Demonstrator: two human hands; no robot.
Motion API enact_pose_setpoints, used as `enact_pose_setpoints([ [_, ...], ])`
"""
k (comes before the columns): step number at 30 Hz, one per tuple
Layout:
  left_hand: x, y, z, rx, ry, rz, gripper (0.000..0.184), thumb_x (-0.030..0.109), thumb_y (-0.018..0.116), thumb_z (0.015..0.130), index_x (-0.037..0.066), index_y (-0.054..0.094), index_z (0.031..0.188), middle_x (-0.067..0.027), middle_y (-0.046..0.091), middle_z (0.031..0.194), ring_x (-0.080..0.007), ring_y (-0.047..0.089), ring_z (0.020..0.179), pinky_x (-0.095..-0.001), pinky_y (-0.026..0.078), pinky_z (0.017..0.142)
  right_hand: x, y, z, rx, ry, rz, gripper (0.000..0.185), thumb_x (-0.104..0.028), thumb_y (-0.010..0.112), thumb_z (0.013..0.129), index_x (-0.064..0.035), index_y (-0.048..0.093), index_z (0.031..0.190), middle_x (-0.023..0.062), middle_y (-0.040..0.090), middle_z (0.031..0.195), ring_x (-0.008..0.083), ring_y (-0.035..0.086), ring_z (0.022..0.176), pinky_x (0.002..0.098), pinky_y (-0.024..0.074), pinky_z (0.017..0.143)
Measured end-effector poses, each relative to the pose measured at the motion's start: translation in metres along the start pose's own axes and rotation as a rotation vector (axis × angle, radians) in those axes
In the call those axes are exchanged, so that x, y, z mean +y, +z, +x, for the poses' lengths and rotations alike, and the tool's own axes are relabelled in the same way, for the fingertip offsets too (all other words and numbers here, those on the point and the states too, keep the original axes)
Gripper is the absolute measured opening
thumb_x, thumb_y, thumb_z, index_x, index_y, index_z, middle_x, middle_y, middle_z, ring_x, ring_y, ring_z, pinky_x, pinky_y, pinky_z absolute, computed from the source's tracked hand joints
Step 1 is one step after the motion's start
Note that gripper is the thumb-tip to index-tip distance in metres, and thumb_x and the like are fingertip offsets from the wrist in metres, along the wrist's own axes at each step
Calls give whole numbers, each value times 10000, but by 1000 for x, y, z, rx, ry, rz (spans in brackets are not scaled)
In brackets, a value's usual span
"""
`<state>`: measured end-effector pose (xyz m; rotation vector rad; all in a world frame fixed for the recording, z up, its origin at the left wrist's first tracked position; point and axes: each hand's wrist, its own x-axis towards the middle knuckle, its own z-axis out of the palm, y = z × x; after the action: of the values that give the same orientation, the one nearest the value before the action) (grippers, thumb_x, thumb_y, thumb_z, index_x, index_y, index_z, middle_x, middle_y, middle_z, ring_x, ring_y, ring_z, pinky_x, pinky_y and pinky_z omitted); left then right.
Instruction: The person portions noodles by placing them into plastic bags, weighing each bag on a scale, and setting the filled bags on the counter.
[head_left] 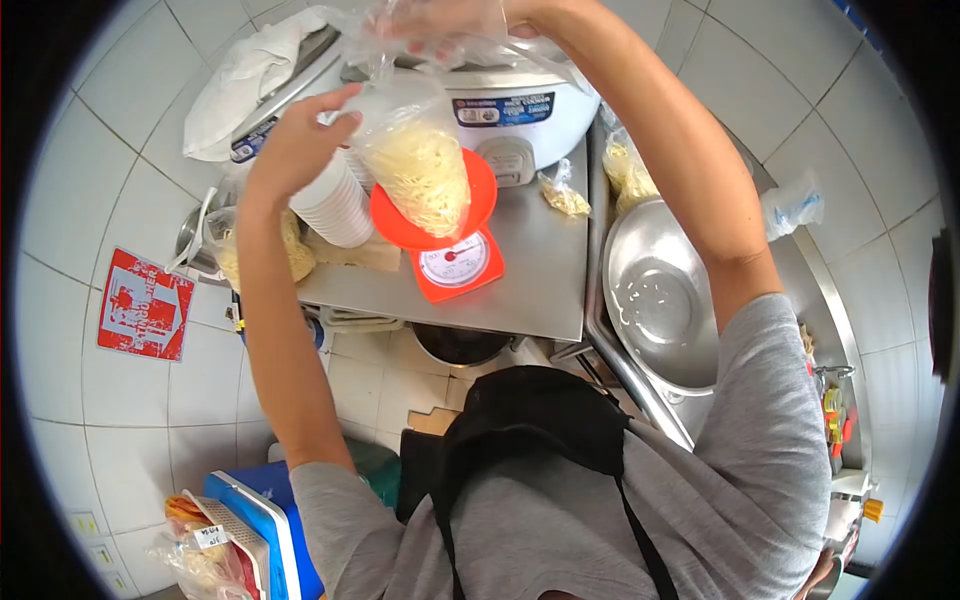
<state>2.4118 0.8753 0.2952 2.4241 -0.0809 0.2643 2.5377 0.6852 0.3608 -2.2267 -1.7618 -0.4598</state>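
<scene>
A clear plastic bag of pale yellow noodles (418, 175) rests on the red pan (484, 205) of a small kitchen scale (455, 268) with a round white dial. My left hand (300, 145) is at the bag's left side, thumb and forefinger apart near the plastic. Up at the top edge, my right hand (465, 18) grips the bag's loose upper plastic; its fingers are partly behind the film. A stack of white plastic cups (332, 205) stands beneath my left hand, beside the scale.
A white rice cooker (530, 120) stands behind the scale, with another cloth-covered cooker (262, 90) at left. On the steel counter (545, 260) lies a small knotted bag (564, 192). A large metal bowl (655, 290) sits in the sink area at right. Another noodle bag (298, 250) is at left.
</scene>
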Motion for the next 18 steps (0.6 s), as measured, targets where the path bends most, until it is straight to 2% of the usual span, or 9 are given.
enact_pose_setpoints([
  [1,0,0,-2,1,-13,-16,412,286,540,838,134,514,1220,-34,578,995,-88,527,723,-249,426,634,-5,4,-2,52,-110,-193,295,-278,510,829,-21,624,739,76,587,618,183,523,552,342,409,500],
  [3,1,-3,-8,58,-81,33,426,340,534,844,162,507,1230,-30,582,1003,-99,549,749,-247,424,656,-47,-24,-39,3,459,58,274,-258,514,831,-24,630,749,50,590,635,170,529,570,332,412,498],
  [6,4,-10,-29,173,-100,45,444,354,539,839,146,505,1230,-55,588,1033,-111,556,752,-249,422,686,-68,-37,-113,223,682,436,281,-264,515,820,-13,632,770,46,607,667,169,560,608,341,433,519],
  [11,10,-8,-70,352,-107,-6,443,345,557,833,102,527,1203,-81,596,1043,-104,552,764,-224,404,704,-6,19,-274,-198,1143,541,233,-180,539,792,-47,621,965,61,624,877,140,585,809,258,504,614],
  [12,10,-7,-74,353,-110,-13,429,333,556,836,102,533,1197,-75,597,1041,-99,548,758,-219,402,696,24,56,-333,-319,901,505,236,-149,582,731,-59,635,943,63,619,851,160,586,779,275,509,606],
  [13,11,-4,-78,350,-114,-20,414,321,554,840,102,539,1191,-68,599,1039,-93,544,752,-214,401,688,21,85,-357,-375,1179,600,243,-161,618,679,-64,645,900,60,618,836,187,569,748,317,492,644],
  [14,12,-2,-81,344,-117,-25,399,309,553,843,103,545,1185,-62,600,1037,-87,541,746,-209,399,679,54,141,-433,-306,599,322,246,-170,616,688,-70,645,911,71,609,804,210,558,713,331,470,676],
  [17,23,9,-86,367,-69,-50,328,239,541,861,99,567,1157,-46,610,944,-69,524,726,-202,396,664,53,225,-482,-505,598,-184,382,-224,558,743,-125,569,1111,140,585,795,278,559,734,359,454,679],
  [18,26,14,-88,296,-67,-86,311,236,528,867,94,577,1140,-40,611,965,-72,529,717,-201,401,663,41,237,-478,-308,738,-63,448,-267,601,706,-163,557,1140,127,578,783,289,550,767,371,445,707],
])
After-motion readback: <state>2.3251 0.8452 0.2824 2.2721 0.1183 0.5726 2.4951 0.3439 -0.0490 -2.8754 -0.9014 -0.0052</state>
